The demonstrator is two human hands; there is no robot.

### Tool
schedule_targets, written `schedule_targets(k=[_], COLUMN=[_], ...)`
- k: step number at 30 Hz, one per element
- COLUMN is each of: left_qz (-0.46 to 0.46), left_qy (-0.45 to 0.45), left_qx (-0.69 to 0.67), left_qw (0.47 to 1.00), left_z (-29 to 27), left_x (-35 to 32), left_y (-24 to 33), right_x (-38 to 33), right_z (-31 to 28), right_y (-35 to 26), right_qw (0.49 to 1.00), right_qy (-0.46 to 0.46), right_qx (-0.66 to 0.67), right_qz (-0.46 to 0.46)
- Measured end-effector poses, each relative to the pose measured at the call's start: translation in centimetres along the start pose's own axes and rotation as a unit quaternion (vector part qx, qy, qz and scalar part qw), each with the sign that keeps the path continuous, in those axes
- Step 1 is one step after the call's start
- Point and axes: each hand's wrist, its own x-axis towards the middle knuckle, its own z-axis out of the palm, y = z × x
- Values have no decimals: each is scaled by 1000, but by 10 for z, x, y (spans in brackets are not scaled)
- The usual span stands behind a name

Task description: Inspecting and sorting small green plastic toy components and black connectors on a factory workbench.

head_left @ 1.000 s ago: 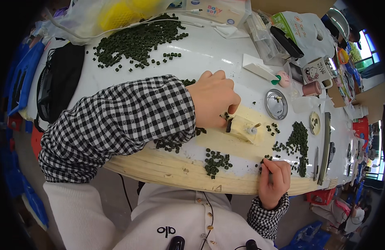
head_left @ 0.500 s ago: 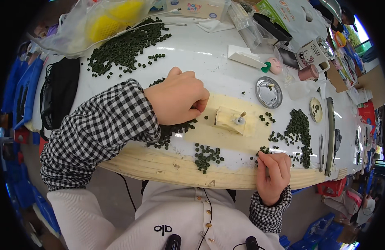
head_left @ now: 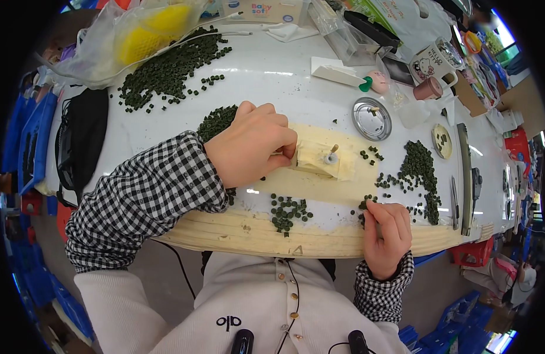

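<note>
- The left hand (head_left: 252, 144) rests on the white table (head_left: 272, 76), fingers curled and closed against the left end of a small pale block (head_left: 317, 159), which they press and steady.
- The block lies on a cream strip (head_left: 319, 183) that runs across the table in front of the person. A short metal pin (head_left: 331, 154) stands upright out of the block's top face.
- The right hand (head_left: 386, 233) sits at the near wooden edge (head_left: 255, 233) of the table, well apart from the block. Thumb and fingertips are pinched shut on a few small dark green pieces (head_left: 364, 205); how many cannot be told.
- A small loose cluster of green pieces (head_left: 287, 211) lies between the two hands, just in front of the strip.
- A larger heap of green pieces (head_left: 420, 168) lies to the right of the block, near the right hand.
- A further pile (head_left: 216, 121) lies just behind the left wrist, and a wide scatter (head_left: 166, 74) covers the far left of the table.
- A round metal dish (head_left: 371, 118) stands behind the block, apart from it.
- A clear bag with yellow contents (head_left: 137, 35) lies at the far left edge.
- A white mug (head_left: 429, 62) stands at the far right, beside a pink roll (head_left: 427, 89).
- Both forearms wear black-and-white checked sleeves (head_left: 143, 200).
</note>
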Motion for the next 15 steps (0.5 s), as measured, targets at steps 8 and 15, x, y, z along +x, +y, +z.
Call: schedule_targets(k=[8,15], left_qz=[31,106], left_qy=[111,70], left_qx=[-23,166], left_qw=[993,978], left_z=[-15,3], left_x=[-41,-52], left_y=[25,27], right_x=[-1,2], right_z=[-4,-2], right_y=[4,1], right_qw=[1000,999], right_qy=[14,29], right_qx=[27,22], right_qz=[1,3])
